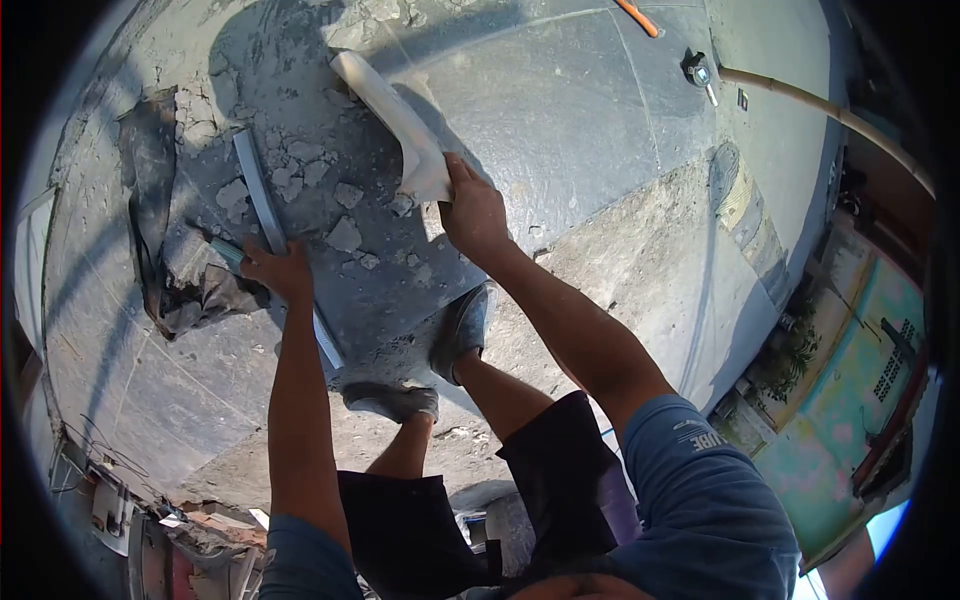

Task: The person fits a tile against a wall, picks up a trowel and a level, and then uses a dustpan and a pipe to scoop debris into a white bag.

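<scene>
My right hand (474, 208) is wrapped round the near end of a long, pale, trough-like piece (385, 105), which slants up to the left above the broken floor. Its near end flares wider, with a ragged lower corner. My left hand (279, 270) is closed over a straight grey metal bar (258, 185), thumb on one side and fingers on the other. The bar runs on below the wrist toward my shoes. Just left of the fingertips is a ribbed green piece (226, 250), partly covered by the fingers.
Broken concrete chunks (345, 236) lie between my hands. A dark, crumpled sack-like sheet (150, 220) is at the left. My shoes (462, 335) stand close below. Farther off are an orange bar (637, 17), a small device with a round face (698, 72) and a long pole (830, 108).
</scene>
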Motion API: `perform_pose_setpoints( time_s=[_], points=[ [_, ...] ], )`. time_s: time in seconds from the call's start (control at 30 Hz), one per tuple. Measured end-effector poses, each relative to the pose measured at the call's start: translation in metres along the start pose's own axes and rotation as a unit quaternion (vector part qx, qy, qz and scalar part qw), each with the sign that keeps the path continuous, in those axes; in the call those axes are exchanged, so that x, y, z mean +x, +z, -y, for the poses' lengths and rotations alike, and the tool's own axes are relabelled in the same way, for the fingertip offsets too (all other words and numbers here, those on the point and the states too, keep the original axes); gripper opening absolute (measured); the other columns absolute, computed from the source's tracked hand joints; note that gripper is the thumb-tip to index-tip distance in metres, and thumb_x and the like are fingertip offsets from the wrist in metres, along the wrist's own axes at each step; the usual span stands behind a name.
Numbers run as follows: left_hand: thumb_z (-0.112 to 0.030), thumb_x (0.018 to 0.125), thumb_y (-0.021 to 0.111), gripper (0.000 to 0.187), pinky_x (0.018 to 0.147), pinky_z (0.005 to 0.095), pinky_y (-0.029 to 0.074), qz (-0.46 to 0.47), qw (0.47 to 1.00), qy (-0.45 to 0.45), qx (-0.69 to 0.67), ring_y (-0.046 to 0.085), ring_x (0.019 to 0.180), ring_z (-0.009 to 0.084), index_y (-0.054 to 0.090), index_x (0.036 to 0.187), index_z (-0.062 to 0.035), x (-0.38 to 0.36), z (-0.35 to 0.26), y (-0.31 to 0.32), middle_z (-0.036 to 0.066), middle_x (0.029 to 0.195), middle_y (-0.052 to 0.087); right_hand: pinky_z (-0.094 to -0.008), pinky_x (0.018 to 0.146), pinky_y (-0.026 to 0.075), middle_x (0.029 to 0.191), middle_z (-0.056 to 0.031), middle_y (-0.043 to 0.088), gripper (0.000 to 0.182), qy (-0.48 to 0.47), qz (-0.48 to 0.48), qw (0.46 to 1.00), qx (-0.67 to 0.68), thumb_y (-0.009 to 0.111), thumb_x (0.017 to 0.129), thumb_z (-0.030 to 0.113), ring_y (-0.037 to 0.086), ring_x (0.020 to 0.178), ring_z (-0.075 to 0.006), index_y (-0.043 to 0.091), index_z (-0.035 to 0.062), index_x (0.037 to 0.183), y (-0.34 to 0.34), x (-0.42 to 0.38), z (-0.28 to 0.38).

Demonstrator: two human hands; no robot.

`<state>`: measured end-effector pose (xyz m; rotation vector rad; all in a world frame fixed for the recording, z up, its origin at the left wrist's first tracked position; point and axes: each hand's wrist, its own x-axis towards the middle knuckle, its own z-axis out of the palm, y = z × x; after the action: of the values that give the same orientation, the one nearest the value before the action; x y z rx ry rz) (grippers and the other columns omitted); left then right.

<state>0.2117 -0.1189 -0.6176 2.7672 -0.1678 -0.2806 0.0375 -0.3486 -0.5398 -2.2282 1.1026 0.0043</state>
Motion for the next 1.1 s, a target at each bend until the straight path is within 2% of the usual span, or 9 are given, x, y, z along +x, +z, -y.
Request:
perform_pose_setpoints(
  time_s=[0.1,0.13,0.17,0.4,0.47,0.67,0.83,1.0,1.1],
  points=[
    [-0.014,0.072,0.064,0.075,0.09,0.047,0.044,0.071,0.996,-0.057,0.007,0.052,0.11,0.0439,0.031,0.137,0.002,0.019,0.002,-0.018,0.033,0.12,0.048,-0.0452,0.084,0.048,0.114,-0.0222,0.059,0.051,-0.004,-0.009,1.0,0.026,0.057,0.08,0.006,0.059,0.099,-0.0415,0.044,0.0041,0.129,-0.047,0.015,0.007],
    [-0.014,0.072,0.064,0.07,0.089,0.0478,0.045,0.03,0.998,-0.032,0.035,0.055,0.103,0.0439,0.036,0.133,0.0035,0.023,0.017,-0.012,0.031,0.112,0.054,-0.0464,0.085,0.047,0.113,-0.022,0.06,0.047,0.097,-0.03,0.995,0.023,0.06,0.08,0.008,0.059,0.101,-0.0393,0.048,0.0064,0.126,-0.074,0.036,0.006],
    [-0.013,0.072,0.063,0.065,0.087,0.0487,0.045,-0.012,0.998,-0.009,0.061,0.059,0.097,0.044,0.04,0.13,0.005,0.03,0.03,-0.006,0.029,0.105,0.06,-0.048,0.079,0.048,0.101,-0.0229,0.063,0.043,0.001,-0.118,0.992,0.036,0.058,0.08,0.007,0.061,0.093,-0.0409,0.049,0.0068,0.122,-0.094,0.06,-0.02],
    [-0.027,0.075,0.069,0.044,0.077,0.0472,0.046,-0.025,0.999,-0.024,-0.019,0.059,0.09,0.0446,0.056,0.102,0.0061,0.091,0.053,-0.106,0.028,0.097,0.06,-0.0495,0.081,0.048,0.103,-0.0216,0.064,0.041,0.056,-0.135,0.967,-0.207,0.053,0.085,0.019,0.061,0.094,-0.0403,0.049,0.0087,0.125,-0.119,0.226,-0.1],
    [-0.045,0.07,0.077,0.06,0.076,0.0474,0.046,-0.096,0.992,0.007,0.077,0.058,0.084,0.0444,0.056,0.098,0.0045,0.132,0.076,-0.132,0.026,0.091,0.058,-0.0502,0.073,0.049,0.095,-0.0201,0.065,0.032,-0.028,-0.133,0.971,-0.197,0.052,0.085,0.018,0.063,0.086,-0.04,0.052,0.0078,0.116,-0.097,0.25,-0.083],
    [-0.042,0.057,0.086,0.091,0.09,0.0441,0.045,-0.131,0.988,0.066,0.057,0.054,0.107,0.0435,0.048,0.13,-0.0046,0.203,0.117,-0.12,0.028,0.113,0.056,-0.0453,0.074,0.051,0.092,-0.0194,0.065,0.041,-0.29,-0.009,0.942,-0.169,0.064,0.081,0.02,0.063,0.086,-0.0369,0.052,0.0069,0.118,-0.018,0.164,0.053],
    [-0.016,0.071,0.067,0.038,0.084,0.0474,0.047,-0.069,0.99,-0.055,0.107,0.058,0.098,0.0449,0.053,0.101,0.0017,0.208,0.176,-0.126,0.028,0.098,0.062,-0.0461,0.078,0.05,0.1,-0.0182,0.064,0.043,-0.296,0.051,0.948,-0.107,0.063,0.081,0.016,0.062,0.092,-0.0379,0.051,0.012,0.122,-0.022,0.143,0.084],
    [-0.016,0.068,0.064,0.027,0.063,0.0444,0.049,-0.158,0.971,-0.18,-0.003,0.064,0.072,0.0403,0.057,0.085,0.0041,0.157,0.385,-0.218,0.022,0.076,0.064,-0.0496,0.077,0.047,0.098,-0.0241,0.063,0.037,-0.157,-0.124,0.966,-0.165,0.05,0.086,0.015,0.06,0.092,-0.0417,0.051,0.0093,0.122,-0.064,0.292,0.052],
    [-0.018,0.066,0.068,0.033,0.067,0.0441,0.05,-0.129,0.947,-0.289,-0.049,0.064,0.078,0.0384,0.056,0.089,0.0029,0.092,0.426,-0.25,0.023,0.082,0.064,-0.0501,0.077,0.048,0.097,-0.0235,0.064,0.036,-0.164,-0.131,0.955,-0.211,0.05,0.085,0.017,0.061,0.09,-0.0415,0.052,0.0064,0.119,-0.029,0.367,0.072]
  ],
)
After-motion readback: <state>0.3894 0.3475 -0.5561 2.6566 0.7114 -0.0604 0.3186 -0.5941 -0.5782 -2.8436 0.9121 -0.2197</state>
